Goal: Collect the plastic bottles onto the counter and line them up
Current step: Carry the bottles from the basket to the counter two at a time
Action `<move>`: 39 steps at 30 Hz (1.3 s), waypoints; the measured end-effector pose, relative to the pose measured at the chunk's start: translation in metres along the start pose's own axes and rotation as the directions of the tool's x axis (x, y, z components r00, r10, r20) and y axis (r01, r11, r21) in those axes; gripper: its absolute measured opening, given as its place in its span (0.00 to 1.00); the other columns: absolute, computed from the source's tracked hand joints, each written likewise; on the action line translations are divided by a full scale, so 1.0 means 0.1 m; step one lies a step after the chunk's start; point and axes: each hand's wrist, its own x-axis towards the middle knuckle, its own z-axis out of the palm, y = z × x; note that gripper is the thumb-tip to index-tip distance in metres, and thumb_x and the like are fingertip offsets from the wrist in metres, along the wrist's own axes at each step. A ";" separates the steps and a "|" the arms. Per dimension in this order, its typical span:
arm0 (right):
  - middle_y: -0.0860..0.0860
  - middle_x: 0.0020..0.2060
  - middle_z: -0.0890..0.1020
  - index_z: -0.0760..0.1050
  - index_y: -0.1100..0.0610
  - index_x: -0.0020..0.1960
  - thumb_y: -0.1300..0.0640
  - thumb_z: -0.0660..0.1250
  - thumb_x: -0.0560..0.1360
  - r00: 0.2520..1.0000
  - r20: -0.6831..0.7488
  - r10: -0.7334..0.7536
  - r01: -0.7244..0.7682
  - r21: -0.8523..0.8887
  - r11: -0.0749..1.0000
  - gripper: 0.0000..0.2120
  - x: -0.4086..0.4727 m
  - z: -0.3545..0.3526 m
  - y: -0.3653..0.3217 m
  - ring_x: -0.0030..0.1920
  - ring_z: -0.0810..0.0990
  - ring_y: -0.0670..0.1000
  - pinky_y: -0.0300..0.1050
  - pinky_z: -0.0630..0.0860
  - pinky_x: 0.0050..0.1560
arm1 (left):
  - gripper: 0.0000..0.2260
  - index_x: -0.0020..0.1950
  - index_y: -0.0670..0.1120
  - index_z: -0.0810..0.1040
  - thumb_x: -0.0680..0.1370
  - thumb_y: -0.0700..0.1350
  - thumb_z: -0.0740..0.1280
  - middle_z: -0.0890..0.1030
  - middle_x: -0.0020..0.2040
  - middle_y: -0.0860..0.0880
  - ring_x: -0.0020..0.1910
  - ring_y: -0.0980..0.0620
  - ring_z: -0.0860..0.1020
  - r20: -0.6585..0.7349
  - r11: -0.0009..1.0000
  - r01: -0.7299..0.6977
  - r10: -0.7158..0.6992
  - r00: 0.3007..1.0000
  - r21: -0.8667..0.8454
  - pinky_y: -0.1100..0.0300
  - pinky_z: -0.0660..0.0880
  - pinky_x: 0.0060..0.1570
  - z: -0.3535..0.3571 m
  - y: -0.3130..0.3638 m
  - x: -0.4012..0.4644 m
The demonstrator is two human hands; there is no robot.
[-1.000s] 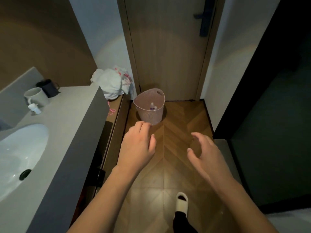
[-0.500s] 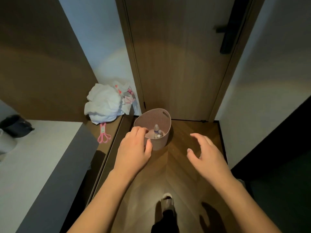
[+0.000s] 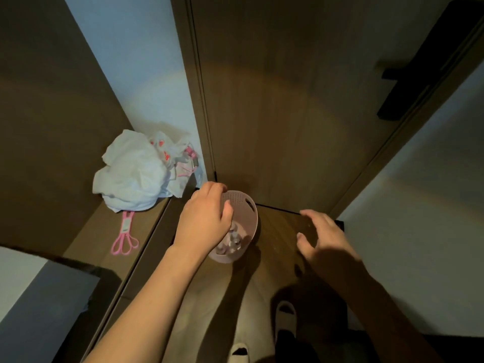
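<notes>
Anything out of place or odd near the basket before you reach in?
Nothing spilled or damaged. The bottles sit in the pink basket, upright on the floor. Pink scissors lie loose on the ledge below a crumpled white bag. Left hand is over the basket; right hand is beside it, holding nothing.

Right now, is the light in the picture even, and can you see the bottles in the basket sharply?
Head view: light is uneven, a warm pool on the door and floor, the right side dim; the right hand lies in shadow; the bottles in the pink basket look blurred and partly hidden by the left hand; wide-angle lens tilts the door edges.
</notes>
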 end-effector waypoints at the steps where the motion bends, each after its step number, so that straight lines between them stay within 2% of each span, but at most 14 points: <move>1: 0.50 0.67 0.74 0.69 0.51 0.72 0.55 0.66 0.77 0.999 -0.005 -0.044 0.044 -0.010 0.999 0.23 0.20 0.02 0.01 0.61 0.76 0.50 0.44 0.75 0.60 | 0.14 0.64 0.46 0.74 0.80 0.49 0.62 0.76 0.57 0.48 0.53 0.51 0.76 0.001 1.000 0.028 -0.028 1.000 0.009 0.59 0.73 0.49 0.04 -0.04 0.14; 5: 0.52 0.64 0.76 0.70 0.53 0.71 0.54 0.65 0.77 0.971 0.143 -0.194 0.204 -0.058 0.977 0.22 1.10 -0.02 -0.04 0.58 0.77 0.47 0.38 0.73 0.56 | 0.14 0.63 0.44 0.75 0.79 0.47 0.64 0.76 0.57 0.45 0.53 0.46 0.78 -0.058 0.970 0.244 -0.243 0.968 0.008 0.54 0.73 0.49 0.06 -0.32 0.63; 8: 0.49 0.63 0.76 0.69 0.52 0.72 0.54 0.64 0.79 0.930 0.234 -0.284 0.302 -0.044 0.952 0.21 1.80 -0.06 -0.17 0.54 0.72 0.41 0.26 0.65 0.48 | 0.14 0.64 0.44 0.75 0.79 0.47 0.64 0.76 0.60 0.45 0.55 0.46 0.78 -0.114 0.929 0.371 -0.368 0.923 0.001 0.53 0.74 0.50 0.04 -0.47 0.96; 9: 0.49 0.64 0.76 0.69 0.52 0.72 0.55 0.65 0.79 0.919 0.251 -0.305 0.324 -0.037 0.945 0.22 2.03 -0.04 -0.22 0.56 0.73 0.42 0.26 0.66 0.49 | 0.14 0.64 0.44 0.75 0.79 0.47 0.64 0.76 0.60 0.44 0.55 0.45 0.78 -0.131 0.915 0.402 -0.399 0.907 -0.004 0.53 0.74 0.49 0.05 -0.52 1.07; 11: 0.49 0.66 0.75 0.68 0.51 0.72 0.55 0.66 0.78 0.902 0.290 -0.319 0.340 -0.025 0.940 0.23 2.42 0.06 -0.36 0.62 0.75 0.47 0.36 0.70 0.57 | 0.14 0.64 0.44 0.75 0.79 0.47 0.64 0.76 0.60 0.44 0.55 0.44 0.78 -0.149 0.890 0.456 -0.452 0.879 -0.008 0.52 0.74 0.49 0.08 -0.61 1.22; 13: 0.49 0.64 0.75 0.68 0.51 0.71 0.56 0.67 0.77 0.865 0.345 -0.365 0.395 -0.017 0.919 0.23 2.75 0.21 -0.48 0.63 0.75 0.50 0.42 0.71 0.59 | 0.14 0.64 0.44 0.75 0.79 0.47 0.64 0.76 0.60 0.44 0.55 0.44 0.77 -0.153 0.871 0.492 -0.488 0.859 -0.017 0.52 0.74 0.50 0.18 -0.72 1.31; 18: 0.48 0.67 0.74 0.67 0.50 0.72 0.54 0.66 0.79 0.762 0.478 -0.438 0.540 -0.094 0.836 0.22 3.56 0.84 -0.65 0.64 0.74 0.49 0.43 0.71 0.61 | 0.15 0.63 0.45 0.74 0.79 0.48 0.65 0.76 0.57 0.44 0.55 0.44 0.77 -0.033 0.809 0.588 -0.588 0.808 -0.013 0.52 0.74 0.50 0.76 -1.15 1.60; 20: 0.47 0.66 0.75 0.68 0.50 0.71 0.55 0.66 0.79 0.727 0.529 -0.437 0.578 -0.129 0.806 0.22 3.88 1.13 -0.62 0.64 0.75 0.47 0.38 0.70 0.59 | 0.15 0.62 0.45 0.73 0.78 0.50 0.64 0.75 0.58 0.45 0.55 0.43 0.77 0.048 0.771 0.636 -0.635 0.771 -0.025 0.51 0.75 0.51 1.09 -1.33 1.71; 23: 0.46 0.63 0.77 0.69 0.49 0.70 0.54 0.67 0.78 0.659 0.618 -0.429 0.660 -0.200 0.724 0.21 4.38 1.74 -0.38 0.61 0.77 0.46 0.36 0.72 0.55 | 0.17 0.66 0.48 0.72 0.78 0.51 0.63 0.75 0.61 0.47 0.58 0.46 0.77 0.117 0.698 0.714 -0.706 0.699 -0.057 0.52 0.75 0.53 1.77 -1.60 1.80; 26: 0.46 0.63 0.76 0.66 0.49 0.73 0.51 0.65 0.79 0.582 0.692 -0.427 0.732 -0.217 0.646 0.23 4.96 2.75 0.10 0.62 0.77 0.46 0.36 0.71 0.57 | 0.18 0.68 0.49 0.70 0.79 0.52 0.63 0.75 0.64 0.48 0.60 0.47 0.76 0.215 0.629 0.776 -0.753 0.622 -0.046 0.57 0.72 0.53 2.81 -1.97 1.88; 29: 0.47 0.64 0.75 0.62 0.47 0.75 0.50 0.63 0.79 0.535 0.759 -0.372 0.735 -0.200 0.648 0.25 5.38 3.95 0.77 0.63 0.76 0.49 0.43 0.71 0.62 | 0.19 0.68 0.50 0.67 0.79 0.55 0.62 0.77 0.62 0.47 0.59 0.44 0.77 0.384 0.546 0.838 -0.770 0.510 -0.018 0.54 0.73 0.53 4.11 -2.38 1.85; 32: 0.48 0.62 0.76 0.66 0.48 0.72 0.52 0.64 0.77 0.469 0.824 -0.317 0.739 -0.170 0.651 0.23 5.67 5.05 1.46 0.60 0.78 0.51 0.50 0.76 0.60 | 0.21 0.68 0.48 0.66 0.79 0.56 0.61 0.77 0.61 0.44 0.58 0.41 0.78 0.490 0.509 0.860 -0.759 0.428 0.036 0.49 0.75 0.55 5.36 -2.67 1.75; 36: 0.47 0.58 0.75 0.65 0.44 0.67 0.53 0.69 0.71 0.335 0.833 -0.440 0.868 -0.091 0.488 0.26 5.84 6.00 2.16 0.55 0.78 0.49 0.44 0.77 0.53 | 0.30 0.74 0.44 0.62 0.77 0.58 0.62 0.75 0.65 0.42 0.63 0.41 0.74 0.522 0.606 0.736 -0.751 0.405 0.301 0.45 0.70 0.62 6.63 -2.82 1.61; 39: 0.50 0.48 0.77 0.64 0.43 0.62 0.49 0.65 0.71 0.267 0.795 -0.544 0.918 -0.037 0.396 0.21 5.88 6.47 2.32 0.50 0.77 0.52 0.49 0.76 0.51 | 0.28 0.76 0.41 0.59 0.81 0.55 0.58 0.79 0.61 0.43 0.57 0.42 0.79 0.449 0.619 0.695 -0.771 0.452 0.365 0.48 0.72 0.57 7.11 -2.88 1.52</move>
